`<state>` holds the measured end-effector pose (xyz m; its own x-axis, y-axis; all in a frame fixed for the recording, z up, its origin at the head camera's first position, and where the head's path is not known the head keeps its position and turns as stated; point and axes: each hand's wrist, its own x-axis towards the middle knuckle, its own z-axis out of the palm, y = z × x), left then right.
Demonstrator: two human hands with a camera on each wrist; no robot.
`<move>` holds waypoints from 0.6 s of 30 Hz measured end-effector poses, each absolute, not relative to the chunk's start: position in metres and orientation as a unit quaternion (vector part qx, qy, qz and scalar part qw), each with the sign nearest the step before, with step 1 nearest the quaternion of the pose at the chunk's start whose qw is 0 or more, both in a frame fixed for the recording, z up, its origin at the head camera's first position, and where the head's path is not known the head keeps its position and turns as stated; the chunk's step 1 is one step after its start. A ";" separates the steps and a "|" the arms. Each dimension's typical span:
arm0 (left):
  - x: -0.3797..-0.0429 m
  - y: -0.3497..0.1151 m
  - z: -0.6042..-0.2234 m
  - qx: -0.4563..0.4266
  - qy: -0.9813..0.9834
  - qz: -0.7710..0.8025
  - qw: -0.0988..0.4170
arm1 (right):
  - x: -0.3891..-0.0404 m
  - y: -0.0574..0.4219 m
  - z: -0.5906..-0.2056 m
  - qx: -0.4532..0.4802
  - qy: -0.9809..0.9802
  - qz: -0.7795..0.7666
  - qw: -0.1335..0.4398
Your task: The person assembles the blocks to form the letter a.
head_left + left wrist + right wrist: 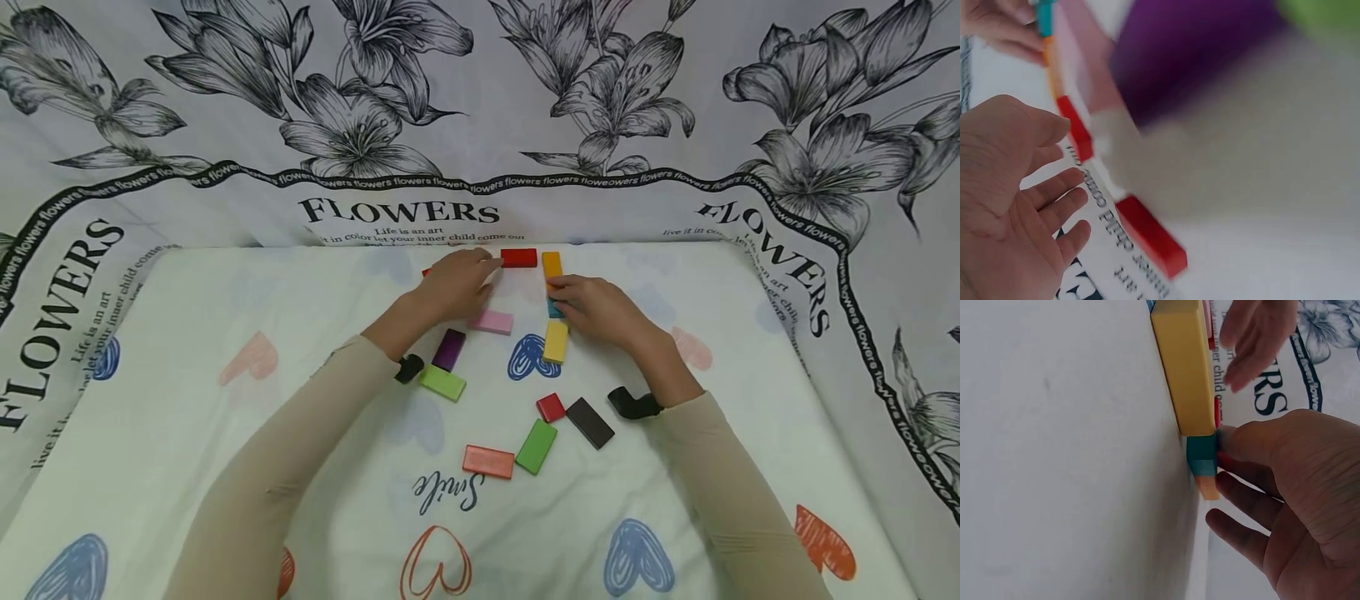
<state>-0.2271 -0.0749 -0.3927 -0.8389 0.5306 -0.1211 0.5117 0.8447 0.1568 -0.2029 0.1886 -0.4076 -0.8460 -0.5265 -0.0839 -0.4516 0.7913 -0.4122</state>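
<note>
My left hand hovers at the far edge of the white cloth with its fingers loosely spread. In the left wrist view the thumb tip overlaps one red block, while another red block lies off the fingertips. My right hand rests at a row of blocks, its fingers relaxed. Its thumb tip meets the teal block; an index fingertip reaches the orange block. The yellow block continues that row towards me. A pink block lies below the left hand, partly covered by it.
Purple and light green blocks lie end to end at the left. Closer to me are a small red block, a black one, a green one and a salmon one. Flower-print cloth borders the far side.
</note>
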 end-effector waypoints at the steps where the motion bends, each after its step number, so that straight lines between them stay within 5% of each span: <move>1: -0.226 -0.079 -0.392 0.278 0.956 0.046 0.077 | -0.203 0.189 -0.408 -0.259 0.941 -0.194 0.097; 18: -0.248 -0.057 -0.397 0.279 0.954 0.044 0.095 | -0.205 0.190 -0.410 -0.238 0.939 -0.224 0.108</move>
